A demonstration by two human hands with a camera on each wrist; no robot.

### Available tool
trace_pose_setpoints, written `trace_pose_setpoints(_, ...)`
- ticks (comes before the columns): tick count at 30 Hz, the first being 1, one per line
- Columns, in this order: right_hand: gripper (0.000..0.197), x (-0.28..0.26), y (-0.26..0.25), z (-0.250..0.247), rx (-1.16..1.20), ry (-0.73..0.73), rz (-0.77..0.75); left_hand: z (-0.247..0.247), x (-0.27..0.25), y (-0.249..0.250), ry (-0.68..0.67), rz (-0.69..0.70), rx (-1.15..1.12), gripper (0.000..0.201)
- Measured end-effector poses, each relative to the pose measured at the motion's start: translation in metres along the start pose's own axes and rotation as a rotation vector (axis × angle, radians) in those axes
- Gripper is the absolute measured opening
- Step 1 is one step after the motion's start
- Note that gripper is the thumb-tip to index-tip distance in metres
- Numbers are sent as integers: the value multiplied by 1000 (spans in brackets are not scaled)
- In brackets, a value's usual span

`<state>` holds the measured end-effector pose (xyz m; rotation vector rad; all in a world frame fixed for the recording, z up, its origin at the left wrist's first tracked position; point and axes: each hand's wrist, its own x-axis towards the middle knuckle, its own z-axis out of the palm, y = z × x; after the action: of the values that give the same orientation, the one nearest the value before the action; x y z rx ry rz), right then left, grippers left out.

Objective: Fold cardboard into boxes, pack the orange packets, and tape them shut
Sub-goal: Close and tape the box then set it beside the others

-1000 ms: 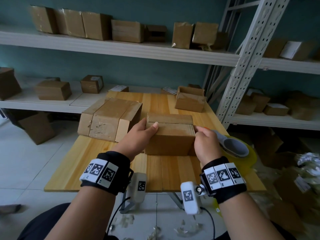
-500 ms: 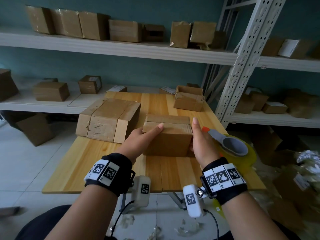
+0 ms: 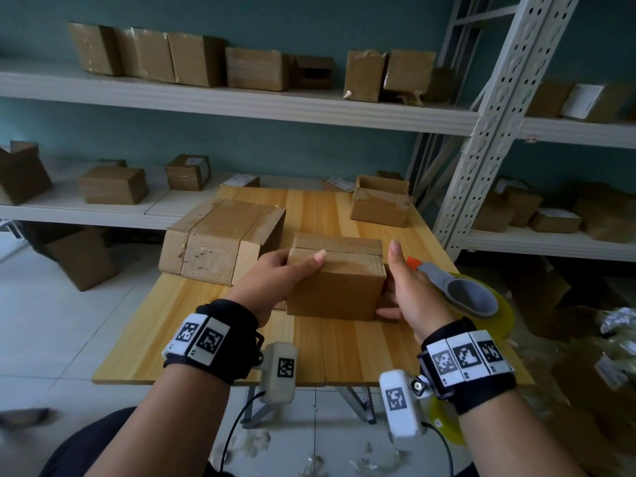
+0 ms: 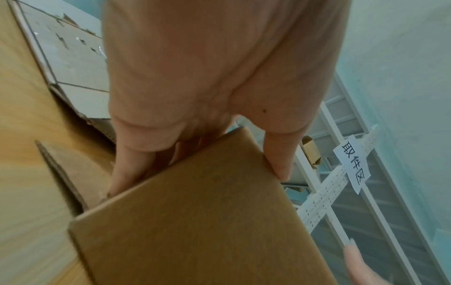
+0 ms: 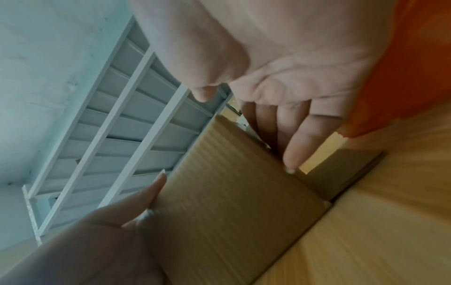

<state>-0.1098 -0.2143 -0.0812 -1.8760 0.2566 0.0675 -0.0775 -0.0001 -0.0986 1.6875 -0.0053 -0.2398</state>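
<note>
The left hand is wrapped round the left end of the small cardboard box, the thumb laid along its top edge and the fingers curled behind its left side. The right hand is held against the box's right end with the thumb raised and the fingers straight along the side; nothing is pinched by it. The box is set on the bench, its top flaps folded down and a seam left showing across the top; no tape can be made out on that seam. The tape dispenser lies just right of the box, beside the right hand. A larger flattened carton lies to the left of the box, and an open box is seen beyond it. No orange packets are visible. The closing step is judged to be in hand. Next, the flaps would need to be kept pressed by the left hand while the dispenser is taken up by the right.
</note>
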Motion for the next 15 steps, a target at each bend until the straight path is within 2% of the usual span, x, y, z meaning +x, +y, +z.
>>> trace_pose_setpoints(2, 129, 3, 2, 0, -45, 42, -17, -7, 0, 7, -27, -45, -47, 78)
trace_pose_setpoints(4, 135, 6, 2, -1, -70, 79, -34, -13, -1, 15, -38, -72, -89, 68)
trace_pose_setpoints(5, 124, 6, 0, 0, -80, 95, -41, -13, -1, 18, -24, -87, -98, 62)
trace_pose_setpoints(7, 91, 5, -4, 2, -85, 117, -35, -10, -3, 20, 37, -106, -99, 52)
trace_pose_setpoints(12, 70, 11, -4, 3, -89, 140, -28, -1, -5, 17, 185, -103, -154, 44)
trace_pose_setpoints(15, 45, 12, -4, 5, -111, 161, -35, 4, -1, 15, 230, -79, -152, 46)
